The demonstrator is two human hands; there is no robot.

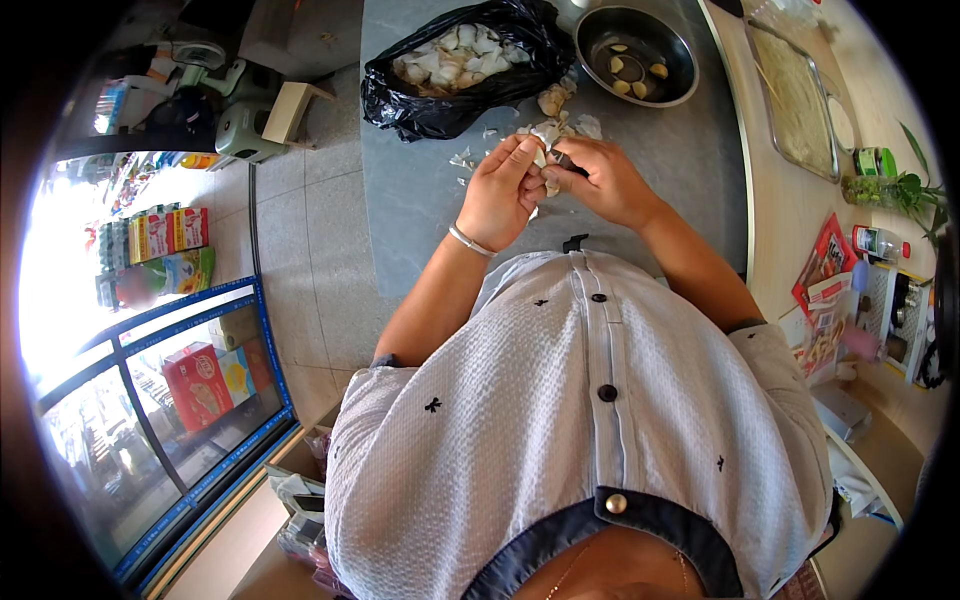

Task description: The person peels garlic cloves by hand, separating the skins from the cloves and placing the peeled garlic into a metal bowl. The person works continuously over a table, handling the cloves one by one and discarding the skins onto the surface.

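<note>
My left hand [501, 196] pinches a pale garlic clove [540, 157] between thumb and fingers. Right against it, my right hand [611, 180] grips a small dark-handled tool [568, 162], probably a paring knife; its blade is hidden by the fingers. Loose garlic skins [551, 129] lie on the grey table just beyond both hands. A partly peeled garlic bulb [553, 100] sits behind them. Farther off on the left, a black plastic bag [397, 112] is heaped with garlic skins [457, 60]. At the back right, a metal bowl [694, 79] contains several garlic cloves [639, 90].
The grey table [412, 217] ends at a tiled floor [289, 225] on the left. Along its right side runs a pale wooden counter [772, 202] with a metal tray [795, 105], a plant in a jar [874, 191], a bottle [881, 242] and red packets [825, 262]. A glass display case [202, 397] stands lower left.
</note>
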